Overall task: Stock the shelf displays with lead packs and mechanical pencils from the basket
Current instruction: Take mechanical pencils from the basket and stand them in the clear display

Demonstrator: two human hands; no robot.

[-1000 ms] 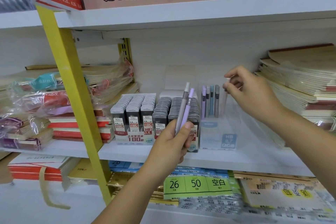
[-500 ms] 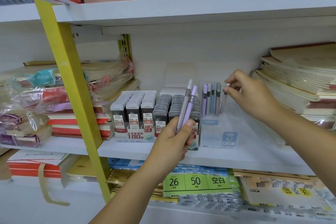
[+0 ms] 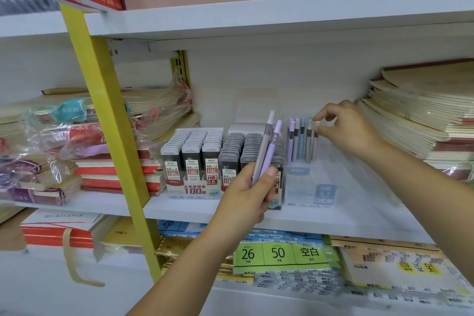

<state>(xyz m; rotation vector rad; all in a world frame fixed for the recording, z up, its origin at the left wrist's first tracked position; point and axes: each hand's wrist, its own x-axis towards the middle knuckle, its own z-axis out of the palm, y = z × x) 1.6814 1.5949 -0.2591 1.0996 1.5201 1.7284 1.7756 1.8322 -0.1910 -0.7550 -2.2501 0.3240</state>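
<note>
Right hand [image 3: 348,128] has dipped, pinching a pale mechanical pencil [image 3: 315,141] into the clear display box [image 3: 310,187] beneath it; left hand [image 3: 248,195] grips two more pencils [image 3: 269,151], probably next to slot in.

Bare left hand [image 3: 247,194], bare right hand [image 3: 351,129]

Two mechanical pencils [image 3: 264,146] were in the left hand [image 3: 246,194]. Five more pencils [image 3: 303,137] stood in the clear box [image 3: 311,187]. Three rows of 0.5 lead packs [image 3: 192,147] showed.
</note>
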